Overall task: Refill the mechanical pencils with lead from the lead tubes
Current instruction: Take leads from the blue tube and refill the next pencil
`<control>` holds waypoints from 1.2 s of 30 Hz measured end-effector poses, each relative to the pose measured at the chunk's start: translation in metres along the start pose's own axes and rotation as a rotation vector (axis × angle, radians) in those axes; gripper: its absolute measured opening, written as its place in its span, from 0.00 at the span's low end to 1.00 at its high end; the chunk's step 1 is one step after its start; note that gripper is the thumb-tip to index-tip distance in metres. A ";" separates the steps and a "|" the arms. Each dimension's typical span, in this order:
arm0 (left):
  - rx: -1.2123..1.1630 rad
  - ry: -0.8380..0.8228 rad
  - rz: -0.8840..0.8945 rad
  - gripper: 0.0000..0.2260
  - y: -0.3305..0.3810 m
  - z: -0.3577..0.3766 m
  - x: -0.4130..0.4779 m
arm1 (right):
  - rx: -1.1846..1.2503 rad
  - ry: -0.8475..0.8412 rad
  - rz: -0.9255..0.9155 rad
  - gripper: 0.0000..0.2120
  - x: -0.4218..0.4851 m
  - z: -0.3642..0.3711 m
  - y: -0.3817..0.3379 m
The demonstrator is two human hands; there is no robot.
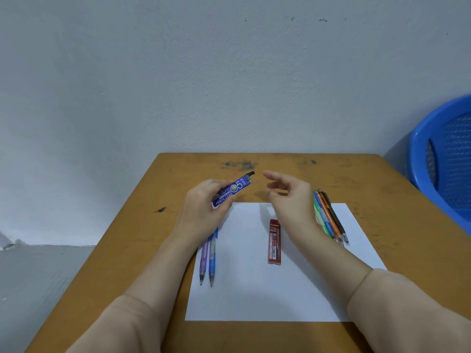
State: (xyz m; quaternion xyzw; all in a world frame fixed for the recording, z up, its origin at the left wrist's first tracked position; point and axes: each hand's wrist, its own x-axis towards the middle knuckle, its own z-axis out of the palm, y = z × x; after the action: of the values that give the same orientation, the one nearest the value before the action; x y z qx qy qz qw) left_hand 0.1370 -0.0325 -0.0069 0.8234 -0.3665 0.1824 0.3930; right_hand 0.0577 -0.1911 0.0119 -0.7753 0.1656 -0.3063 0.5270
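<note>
Little looks done yet: the left hand [204,210] grips the blue lead tube [233,191], the right hand [288,194] hovers empty with fingers loosely apart, and the pencils [330,220] lie unheld on the tabletop [382,189].

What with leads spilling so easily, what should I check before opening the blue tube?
1. Grip: left hand holds blue lead tube: ok.
2. Its black cap is uncovered and points toward the right hand: ok.
3. Right hand free, holding nothing: ok.
4. Pencil in hand to receive lead: not ok; purple and blue pencils lie on the paper.
5. Lead left inside the tube: cannot tell.
</note>
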 end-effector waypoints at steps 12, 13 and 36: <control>0.005 0.039 0.015 0.14 -0.004 0.001 0.000 | -0.297 -0.092 -0.218 0.22 -0.012 0.010 -0.003; 0.005 0.039 0.015 0.14 -0.004 0.001 0.000 | -0.303 -0.107 -0.227 0.23 -0.013 0.011 -0.002; -0.091 -0.038 0.075 0.13 -0.002 0.001 -0.001 | -0.121 0.048 -0.151 0.05 -0.003 0.005 0.000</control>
State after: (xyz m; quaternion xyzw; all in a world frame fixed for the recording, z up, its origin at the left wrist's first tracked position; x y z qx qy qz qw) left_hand 0.1377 -0.0324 -0.0093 0.7937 -0.4123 0.1642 0.4160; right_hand 0.0583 -0.1858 0.0100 -0.8084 0.1375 -0.3531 0.4505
